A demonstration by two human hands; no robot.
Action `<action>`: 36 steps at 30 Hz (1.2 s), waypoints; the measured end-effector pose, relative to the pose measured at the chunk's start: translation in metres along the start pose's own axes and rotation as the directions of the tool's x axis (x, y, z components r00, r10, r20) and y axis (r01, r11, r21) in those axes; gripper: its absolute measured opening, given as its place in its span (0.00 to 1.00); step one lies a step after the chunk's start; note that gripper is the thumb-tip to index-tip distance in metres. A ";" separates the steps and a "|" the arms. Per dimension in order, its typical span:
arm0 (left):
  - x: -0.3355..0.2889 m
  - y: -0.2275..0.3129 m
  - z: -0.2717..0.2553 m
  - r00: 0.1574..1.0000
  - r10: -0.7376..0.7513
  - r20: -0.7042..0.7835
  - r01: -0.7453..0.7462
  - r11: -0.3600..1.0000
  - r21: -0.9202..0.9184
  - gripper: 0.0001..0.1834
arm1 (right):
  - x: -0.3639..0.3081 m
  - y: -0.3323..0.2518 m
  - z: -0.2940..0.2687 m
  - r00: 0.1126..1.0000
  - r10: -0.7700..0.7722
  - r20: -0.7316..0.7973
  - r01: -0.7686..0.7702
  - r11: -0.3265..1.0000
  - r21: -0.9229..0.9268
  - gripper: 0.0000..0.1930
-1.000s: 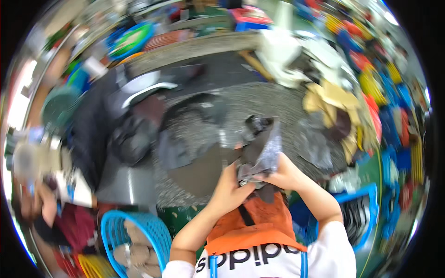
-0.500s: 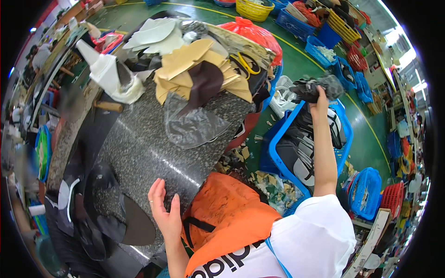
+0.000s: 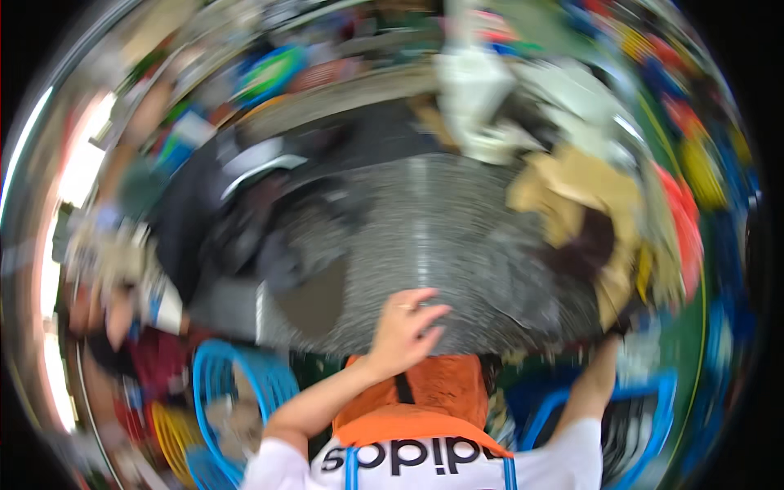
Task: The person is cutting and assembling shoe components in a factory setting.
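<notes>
My left hand (image 3: 407, 331) is over the near edge of the speckled dark stone tabletop (image 3: 400, 220), its fingers apart and nothing in them. My right hand (image 3: 611, 345) is at the right end of the near edge, beside the tan sheets (image 3: 608, 188). A small dark patch shows at its fingertips, but blur hides the fingers and whatever they may hold. Left of it, a clear plastic bag (image 3: 523, 286) lies on the stone. A dark brown piece (image 3: 586, 243) rests on the tan sheets. Dark cut pieces (image 3: 314, 298) lie to the left.
A white jug-like container (image 3: 474, 102) stands at the back, with pale sheets (image 3: 572, 98) beside it. A red plastic bag (image 3: 682, 229) is at the far right. Below the table are a blue bin (image 3: 665, 400) at right and a blue basket (image 3: 208, 392) at left.
My view has swung left, blurring the picture. My right hand has moved from above the blue bin to the table edge; the dark plastic-wrapped bundle it held is no longer distinct. My left hand stays open.
</notes>
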State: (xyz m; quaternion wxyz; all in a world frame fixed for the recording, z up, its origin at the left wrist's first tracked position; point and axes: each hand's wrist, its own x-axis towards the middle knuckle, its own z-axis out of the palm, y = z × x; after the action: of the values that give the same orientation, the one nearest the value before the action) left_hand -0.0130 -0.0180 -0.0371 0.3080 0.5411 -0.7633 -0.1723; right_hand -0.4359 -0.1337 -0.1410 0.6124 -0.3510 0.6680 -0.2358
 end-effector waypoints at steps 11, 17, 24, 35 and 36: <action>-0.025 0.011 0.008 1.000 -0.011 -0.003 0.011 0.998 -0.059 0.19 | -0.041 -0.116 0.115 0.937 0.010 0.350 0.221 0.759 -0.613 0.20; -0.028 -0.003 -0.018 0.985 -0.010 -0.173 0.000 0.998 -0.057 0.18 | -0.043 -0.120 0.121 0.960 0.078 0.270 0.180 0.567 -0.804 0.23; -0.016 -0.089 -0.130 0.766 -0.110 -0.633 0.347 0.900 0.263 0.24 | 0.002 -0.059 0.060 0.979 0.180 0.100 0.047 0.277 -0.960 0.26; 0.013 -0.192 -0.189 0.872 -0.283 -0.400 0.407 0.873 0.269 0.31 | -0.056 0.094 -0.057 0.941 0.214 -0.261 -0.218 -0.203 -0.955 0.30; 0.027 -0.195 -0.189 0.903 -0.255 -0.347 0.364 0.882 0.299 0.32 | -0.057 0.090 -0.059 0.901 0.362 -0.238 -0.142 -0.271 -0.952 0.29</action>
State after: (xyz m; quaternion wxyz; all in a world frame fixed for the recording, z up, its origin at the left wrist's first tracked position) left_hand 0.2460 -0.0996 -0.0037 0.2843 0.7234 -0.6292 0.0048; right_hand -0.5101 -0.0394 -0.1632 0.1945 -0.5575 0.6118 0.5264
